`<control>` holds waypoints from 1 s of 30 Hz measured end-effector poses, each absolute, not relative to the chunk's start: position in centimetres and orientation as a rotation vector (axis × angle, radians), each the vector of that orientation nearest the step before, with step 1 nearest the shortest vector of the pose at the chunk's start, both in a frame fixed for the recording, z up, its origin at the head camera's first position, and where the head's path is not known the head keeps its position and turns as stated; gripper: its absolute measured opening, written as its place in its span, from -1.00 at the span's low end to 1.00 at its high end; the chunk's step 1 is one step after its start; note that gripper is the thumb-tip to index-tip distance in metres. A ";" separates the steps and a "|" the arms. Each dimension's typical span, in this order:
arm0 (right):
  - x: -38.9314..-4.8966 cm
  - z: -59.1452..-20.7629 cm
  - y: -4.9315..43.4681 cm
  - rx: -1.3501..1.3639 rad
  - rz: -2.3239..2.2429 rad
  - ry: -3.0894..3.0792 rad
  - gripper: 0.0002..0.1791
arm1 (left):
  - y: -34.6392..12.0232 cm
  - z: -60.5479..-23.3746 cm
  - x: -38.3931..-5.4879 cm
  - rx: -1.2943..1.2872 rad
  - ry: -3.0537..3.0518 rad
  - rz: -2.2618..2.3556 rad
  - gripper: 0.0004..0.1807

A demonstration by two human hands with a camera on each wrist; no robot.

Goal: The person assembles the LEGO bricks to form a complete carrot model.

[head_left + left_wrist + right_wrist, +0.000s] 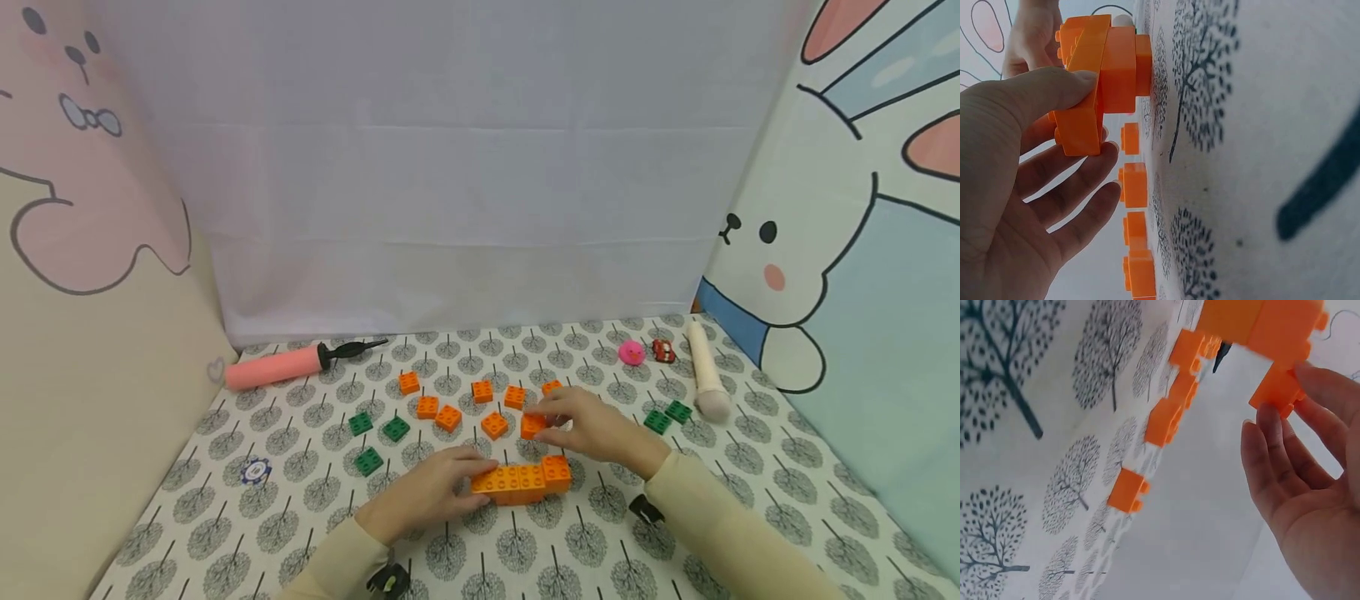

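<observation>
My left hand (433, 493) grips the left end of a joined row of orange toy building bricks (517, 482), thumb on the near side. In the left wrist view this orange build (1119, 69) has a long top layer with narrower bricks stacked beneath it, and the left thumb (1054, 90) presses along its side. Beyond the row, my right hand (592, 423) pinches a single orange brick (532, 426) between thumb and fingers. The right wrist view has that brick (1274, 390) at the fingertips, studs turned toward the palm.
Loose orange bricks (448, 417) lie scattered behind the row. Green bricks (396, 428) sit on both sides. A poker chip (257, 471) and a pink pump (273, 368) are at left. At far right stand a pink duck (632, 352), a small red toy (663, 350) and a cream stick (705, 367).
</observation>
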State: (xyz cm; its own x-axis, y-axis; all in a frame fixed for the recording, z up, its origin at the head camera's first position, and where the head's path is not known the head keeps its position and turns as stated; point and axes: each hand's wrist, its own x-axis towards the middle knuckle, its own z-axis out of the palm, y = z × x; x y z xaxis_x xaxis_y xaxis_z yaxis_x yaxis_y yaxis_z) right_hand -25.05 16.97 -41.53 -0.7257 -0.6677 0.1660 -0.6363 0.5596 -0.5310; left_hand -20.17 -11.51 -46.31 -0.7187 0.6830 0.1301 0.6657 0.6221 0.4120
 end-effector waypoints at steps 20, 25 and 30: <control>-21.1 -42.1 16.4 -1.376 -0.742 2.719 -0.61 | -11.6 -46.2 -20.3 1.180 2.798 0.711 -0.46; -21.0 -42.3 16.5 -1.355 -0.734 2.716 -0.62 | -11.5 -46.3 -20.2 1.165 2.800 0.700 -0.45; -20.9 -42.5 16.6 -1.331 -0.763 2.695 -0.62 | -11.5 -46.3 -20.1 1.164 2.798 0.702 -0.46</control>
State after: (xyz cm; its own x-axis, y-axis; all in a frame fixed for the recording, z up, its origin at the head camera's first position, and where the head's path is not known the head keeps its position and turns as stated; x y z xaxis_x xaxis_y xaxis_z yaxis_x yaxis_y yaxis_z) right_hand -20.92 16.62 -42.49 -0.6311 -0.7555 0.1757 -0.7356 0.5110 -0.4447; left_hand -20.10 -11.45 -46.29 -0.7195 0.6800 0.1409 0.6660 0.6180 0.4178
